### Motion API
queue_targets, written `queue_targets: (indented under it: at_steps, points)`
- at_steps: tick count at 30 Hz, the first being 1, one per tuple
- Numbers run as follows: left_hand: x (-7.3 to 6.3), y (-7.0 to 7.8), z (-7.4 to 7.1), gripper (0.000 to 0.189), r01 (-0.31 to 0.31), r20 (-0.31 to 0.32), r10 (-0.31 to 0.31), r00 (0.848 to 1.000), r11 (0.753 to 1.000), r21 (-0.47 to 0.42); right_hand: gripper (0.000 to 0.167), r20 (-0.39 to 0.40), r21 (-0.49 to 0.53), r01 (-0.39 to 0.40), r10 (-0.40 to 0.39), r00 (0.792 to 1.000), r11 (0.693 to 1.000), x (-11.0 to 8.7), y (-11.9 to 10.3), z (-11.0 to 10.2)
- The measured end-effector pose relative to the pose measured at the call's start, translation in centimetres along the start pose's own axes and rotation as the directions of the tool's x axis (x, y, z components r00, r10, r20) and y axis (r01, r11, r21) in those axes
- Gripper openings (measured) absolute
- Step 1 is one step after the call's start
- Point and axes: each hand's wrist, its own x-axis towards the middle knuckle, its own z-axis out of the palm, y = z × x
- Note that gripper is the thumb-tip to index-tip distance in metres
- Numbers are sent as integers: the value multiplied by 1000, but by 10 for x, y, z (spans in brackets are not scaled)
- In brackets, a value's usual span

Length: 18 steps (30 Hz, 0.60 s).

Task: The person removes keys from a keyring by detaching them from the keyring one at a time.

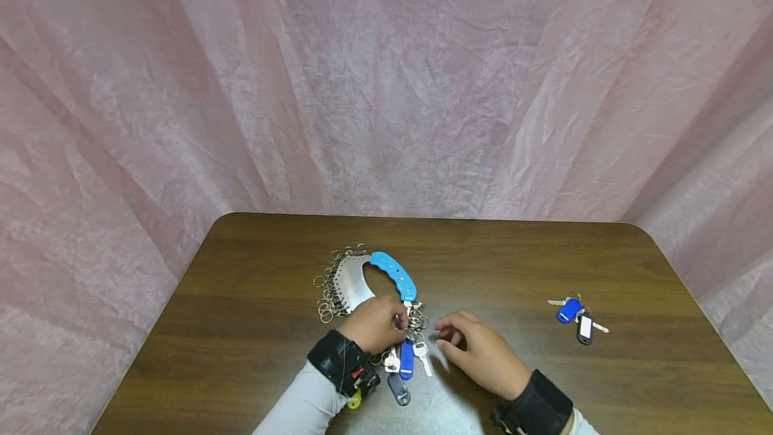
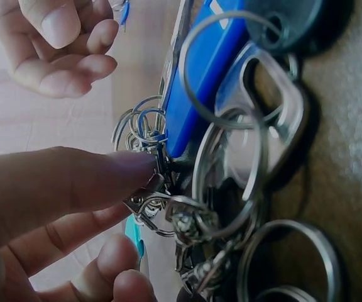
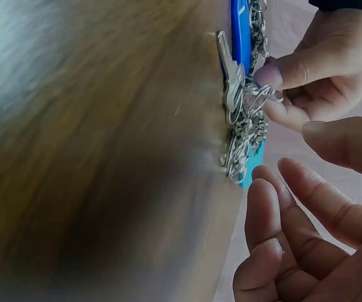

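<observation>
Pinching a small metal clip (image 2: 151, 189) on a key holder, a person's left hand (image 1: 373, 324) works over the wooden tabletop (image 1: 241, 361) in the head view. The holder's silver plate (image 1: 351, 284), fringed with metal rings (image 1: 331, 287), lies toward eleven o'clock from that hand; its blue handle (image 1: 394, 275) curves toward one o'clock. A blue tag (image 1: 406, 361), a silver key (image 1: 423, 356) and a gray tag (image 1: 398, 389) lie between four and five o'clock. The right hand (image 1: 477, 348) hovers just beside, at about four o'clock, its grip parted and holding nothing. Toward two o'clock from it, well apart from the holder, rest loose keys (image 1: 600, 327) with a black tag (image 1: 584, 329). Pink cloth (image 1: 423, 86) hangs at twelve o'clock.

In the left wrist view, the left hand's grip reaches in from nine o'clock, thumb and finger closed together on the clip. The right hand's bent fingers (image 2: 61, 28) show at eleven o'clock.

In the right wrist view, the right hand's grip gapes at four o'clock, thumb apart from fingers; the left hand pinches at two o'clock, where clip and rings are hard to tell apart.
</observation>
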Motion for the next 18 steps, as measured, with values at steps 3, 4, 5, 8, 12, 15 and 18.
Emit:
queue_targets:
  at_steps: [3,4,5,8,12,15,18]
  points:
    - [0,0,-1,16,-3,-3,3,1000,1000,-4,21,3,3,8,-8,1000,1000,3,-3,2]
    - [0,0,-1,16,-1,-3,1,1000,1000,-7,21,7,8,12,-12,1000,1000,4,-4,3]
    - [0,0,-1,15,0,-3,0,1000,1000,-10,21,10,13,18,-18,1000,1000,5,-5,4]
    - [0,-1,-2,15,6,2,-6,1000,1000,-11,22,19,30,44,-45,999,999,9,-9,7]
    - [1,-2,-1,15,5,11,-5,1000,1000,-1,22,26,51,64,-66,998,997,12,-12,11]
    - [2,-2,-1,15,1,14,-1,1000,1000,11,21,23,53,61,-62,998,997,14,-13,14]
    - [2,-2,-1,14,-6,11,6,1000,1000,9,20,20,44,53,-54,998,998,16,-14,17]
